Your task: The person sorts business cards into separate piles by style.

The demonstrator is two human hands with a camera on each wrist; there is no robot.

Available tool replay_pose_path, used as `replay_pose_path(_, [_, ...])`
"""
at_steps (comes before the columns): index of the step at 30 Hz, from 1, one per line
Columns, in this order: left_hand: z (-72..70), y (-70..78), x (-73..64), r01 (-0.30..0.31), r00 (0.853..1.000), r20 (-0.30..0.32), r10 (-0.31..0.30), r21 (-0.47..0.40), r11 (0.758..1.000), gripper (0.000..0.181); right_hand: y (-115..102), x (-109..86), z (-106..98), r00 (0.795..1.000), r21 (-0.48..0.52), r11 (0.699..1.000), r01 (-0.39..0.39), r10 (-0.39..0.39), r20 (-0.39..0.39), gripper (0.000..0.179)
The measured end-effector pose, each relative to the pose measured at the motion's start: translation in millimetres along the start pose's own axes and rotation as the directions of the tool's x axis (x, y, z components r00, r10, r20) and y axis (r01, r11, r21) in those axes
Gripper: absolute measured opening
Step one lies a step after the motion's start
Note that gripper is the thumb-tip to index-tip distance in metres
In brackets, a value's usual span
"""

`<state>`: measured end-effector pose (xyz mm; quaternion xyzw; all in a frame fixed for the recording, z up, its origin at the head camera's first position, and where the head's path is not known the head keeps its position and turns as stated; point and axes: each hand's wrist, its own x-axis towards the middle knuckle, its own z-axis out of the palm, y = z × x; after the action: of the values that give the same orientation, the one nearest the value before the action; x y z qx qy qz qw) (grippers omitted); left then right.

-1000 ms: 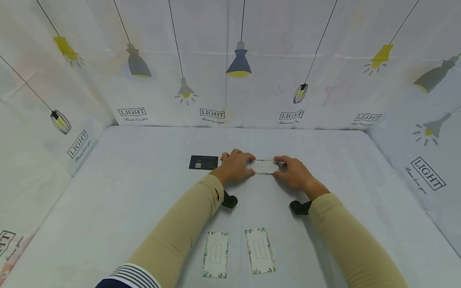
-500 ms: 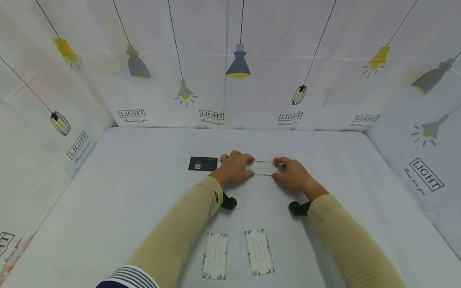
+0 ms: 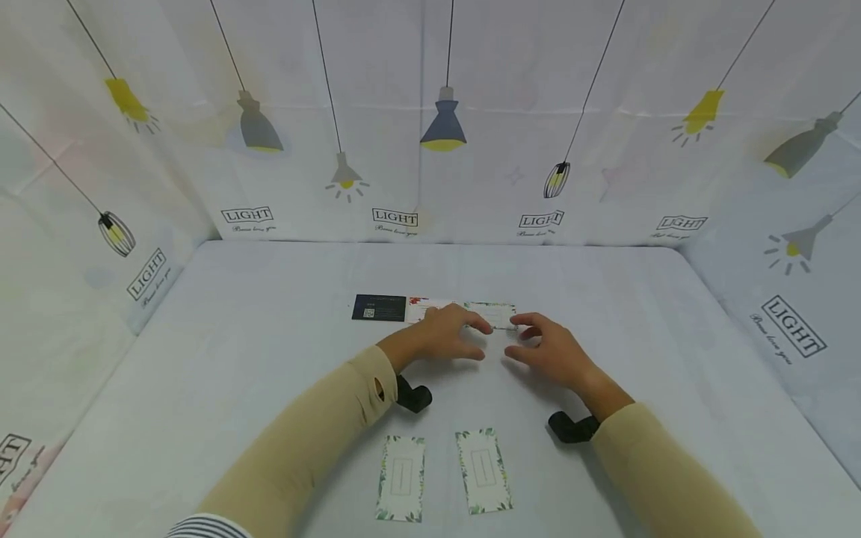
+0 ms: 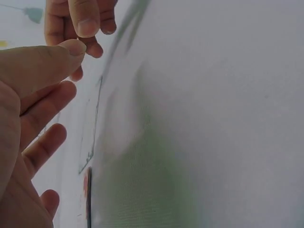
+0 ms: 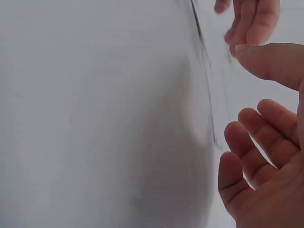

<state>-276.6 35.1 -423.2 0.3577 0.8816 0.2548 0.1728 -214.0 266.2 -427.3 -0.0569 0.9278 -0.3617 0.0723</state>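
Note:
Three cards lie end to end in a row towards the back of the table: a dark card (image 3: 380, 308) with a small QR code, a white card with red decoration (image 3: 415, 307), and a white card with a leafy border (image 3: 493, 313). My left hand (image 3: 447, 334) hovers before the row, fingers relaxed, partly covering the middle card. To its right, my right hand (image 3: 545, 350) is held with loosely bent fingers near the leafy card's right end. Nothing shows between the fingers of either hand in the left wrist view or the right wrist view.
Two more leafy-bordered white cards, the left one (image 3: 400, 478) and the right one (image 3: 484, 471), lie upright side by side nearer me. The white table (image 3: 269, 299) meets a lamp-printed backdrop (image 3: 484, 187). Black wrist mounts (image 3: 572, 427) hang under both sleeves.
Both hands have let go of the leafy card at the row's right end and drawn back towards me. The card stays in the row, and more of the red-decorated card shows.

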Motion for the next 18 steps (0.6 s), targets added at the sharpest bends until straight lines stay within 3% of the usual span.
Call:
replay_pose_path(5, [0.1, 7.8, -18.4, -0.082, 0.995, 0.06, 0.085, -0.058, 0.995, 0.039, -12, -31.4, 5, 0.998, 0.019, 0.998, 0.058, -0.058, 0.007, 0.056])
replay_pose_path(11, [1.2, 15.3, -35.3, -0.098, 0.983, 0.137, 0.12, -0.155, 0.983, 0.038, -30, -66.4, 12, 0.993, 0.028, 0.993, 0.113, -0.114, 0.04, 0.058])
replay_pose_path(15, [5.7, 17.6, -41.3, -0.084, 0.978, 0.182, 0.106, -0.127, 0.988, 0.04, -33, -86.8, 19, 0.982, 0.013, 0.985, 0.173, -0.174, 0.078, 0.066])
replay_pose_path(18, [12.0, 17.5, -43.9, -0.102, 0.97, 0.213, 0.12, -0.095, 0.99, 0.043, -32, -101.7, 26, 0.962, -0.005, 0.968, 0.251, -0.249, 0.109, 0.073])
